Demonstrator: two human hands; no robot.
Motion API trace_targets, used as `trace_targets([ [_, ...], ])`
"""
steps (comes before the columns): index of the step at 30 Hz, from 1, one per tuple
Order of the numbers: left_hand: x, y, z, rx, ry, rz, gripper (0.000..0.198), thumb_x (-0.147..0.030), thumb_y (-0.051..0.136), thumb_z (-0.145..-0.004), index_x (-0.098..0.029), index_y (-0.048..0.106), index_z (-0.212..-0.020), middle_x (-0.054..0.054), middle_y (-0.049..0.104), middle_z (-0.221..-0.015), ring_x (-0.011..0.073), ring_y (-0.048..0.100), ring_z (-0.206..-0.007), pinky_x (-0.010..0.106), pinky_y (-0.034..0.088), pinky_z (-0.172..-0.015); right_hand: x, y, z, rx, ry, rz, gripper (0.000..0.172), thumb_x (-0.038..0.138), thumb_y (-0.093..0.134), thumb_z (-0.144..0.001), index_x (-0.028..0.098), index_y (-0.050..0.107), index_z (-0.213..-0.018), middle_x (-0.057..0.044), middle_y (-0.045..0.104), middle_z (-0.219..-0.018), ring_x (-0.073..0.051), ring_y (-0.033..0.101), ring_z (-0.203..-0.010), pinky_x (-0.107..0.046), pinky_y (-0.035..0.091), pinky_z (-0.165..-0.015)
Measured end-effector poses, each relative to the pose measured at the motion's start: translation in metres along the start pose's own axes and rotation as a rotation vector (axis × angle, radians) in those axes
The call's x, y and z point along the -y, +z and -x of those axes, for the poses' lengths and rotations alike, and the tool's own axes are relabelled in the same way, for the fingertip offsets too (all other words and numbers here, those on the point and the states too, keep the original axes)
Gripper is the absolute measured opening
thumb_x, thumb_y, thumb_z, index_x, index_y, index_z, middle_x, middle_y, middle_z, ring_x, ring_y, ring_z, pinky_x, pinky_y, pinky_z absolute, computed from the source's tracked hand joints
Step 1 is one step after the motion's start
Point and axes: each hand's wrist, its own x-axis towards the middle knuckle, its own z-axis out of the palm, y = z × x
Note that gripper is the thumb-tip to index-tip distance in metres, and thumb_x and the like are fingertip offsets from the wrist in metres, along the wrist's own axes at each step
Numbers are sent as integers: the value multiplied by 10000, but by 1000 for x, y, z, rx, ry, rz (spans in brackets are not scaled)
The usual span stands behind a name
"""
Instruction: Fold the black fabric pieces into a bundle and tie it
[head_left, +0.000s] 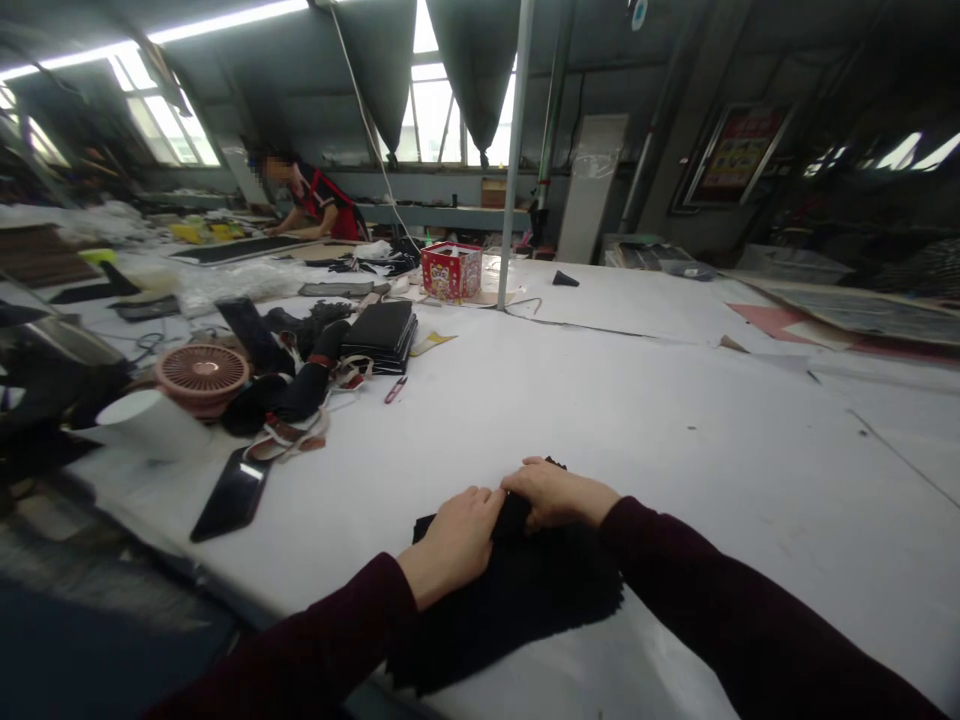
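- Black cloth (540,600): at the bottom centre of the frame, spread on the white surface (675,400), its lower and right edges zigzag-cut.
- Left hand (455,540): narrow, fingers bent and holding the cloth near its upper edge; the fingertips are partly hidden.
- Right hand (556,493): just beside the left, likewise narrow, holding the cloth's upper part between thumb and fingers.
- Dark phone (231,495): lying flat at the lower left, well apart from the hands.
- Pink round fan (202,375): left of the frame, above a white curved piece (150,422).
- Stack of black pieces (380,335): left of centre, with small snips (396,390) near its lower right corner.
- Red patterned box (451,270): upper centre, left of a pale upright pole (514,160).
- Small black piece (566,279): right of the pole, lying by itself.
- Co-worker (326,200): upper left, in a red and black top, leaning over, arms reaching down towards a dark flat panel (236,248).
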Motion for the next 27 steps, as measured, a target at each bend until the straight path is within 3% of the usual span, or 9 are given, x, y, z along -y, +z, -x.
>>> trace_targets([
  [3, -4, 5, 12, -57, -60, -73, 415, -153, 571, -746, -149, 508, -1157, 109, 606, -1066, 271, 535, -990, 372, 406, -859, 7, 3, 6, -78, -11, 34, 193, 174, 677, -680, 182, 619, -864, -32, 665, -843, -193, 595, -818, -312, 379, -809],
  [8, -17, 7, 39, -95, -146, -151, 406, -296, 692, -730, -195, 533, -1089, 77, 604, -1013, 277, 527, -936, 400, 394, -812, 28, 22, 38, -236, -16, 187, 102, 139, 563, -796, 166, 584, -892, -57, 631, -873, -209, 545, -838, -344, 361, -764],
  [13, -40, 19, 62, -149, -72, -215, 501, -216, 634, -791, -187, 453, -1256, 85, 563, -1210, 267, 510, -1018, 417, 384, -849, 44, 58, 66, -446, -51, 366, 310, 77, 376, -931, 98, 540, -1194, -127, 634, -1035, -235, 544, -916, -414, 381, -835],
  [17, -49, 29, 70, -165, -61, -238, 398, -192, 545, -845, -176, 486, -1238, 88, 531, -1296, 262, 509, -1027, 417, 394, -836, 50, 78, 78, -594, -69, 418, 354, 93, 367, -946, 88, 511, -1270, -156, 607, -1178, -283, 520, -1077, -474, 376, -905],
  [27, -45, 59, 77, -358, 90, -399, 319, -106, 407, -911, -149, 546, -1195, 80, 572, -1266, 217, 533, -987, 382, 414, -803, 63, 70, 92, -461, -37, 413, 413, 130, 429, -916, 66, 468, -1322, -162, 555, -1271, -282, 525, -1072, -443, 450, -890],
])
